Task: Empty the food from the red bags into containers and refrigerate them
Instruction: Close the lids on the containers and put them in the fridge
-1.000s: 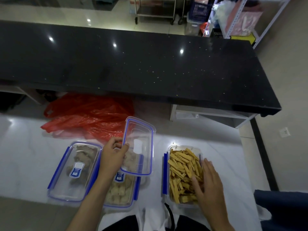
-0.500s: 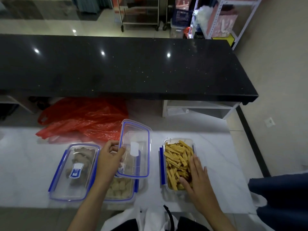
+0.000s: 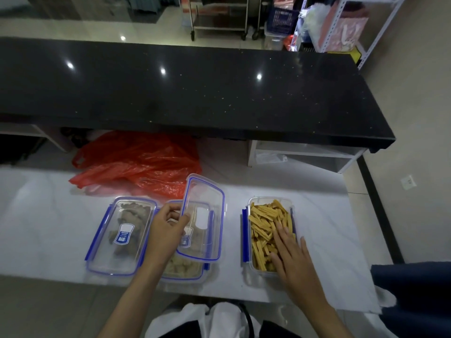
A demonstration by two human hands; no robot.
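While the head camera looks down on the white marble counter (image 3: 48,215), the scene reads as follows.

Left hand (image 3: 166,230): fingers and thumb curled, pinching the left long edge of a loose clear lid (image 3: 203,215) with blue rim; the lid is tilted, its far end raised toward the red bag.

Lid position: above the middle container (image 3: 185,267), apart from the open one to the right.

Middle container: already lidded, pale food chunks inside, directly under the left hand and the lifted lid.

Left container (image 3: 122,235): lidded, blue clips along its sides, brownish pieces inside (exact food unclear), just left of the left wrist.

Right hand (image 3: 292,257): fingers straight and spread, lying flat on the yellow food strips (image 3: 263,223), holding nothing.

Open container (image 3: 245,235): no lid on it, filled with the strips, the right hand covering its near right part.

Red plastic bags (image 3: 139,164): crumpled and flat on the counter, behind the left and middle containers, well beyond both hands.

Black countertop (image 3: 195,93): raised, behind the bags.
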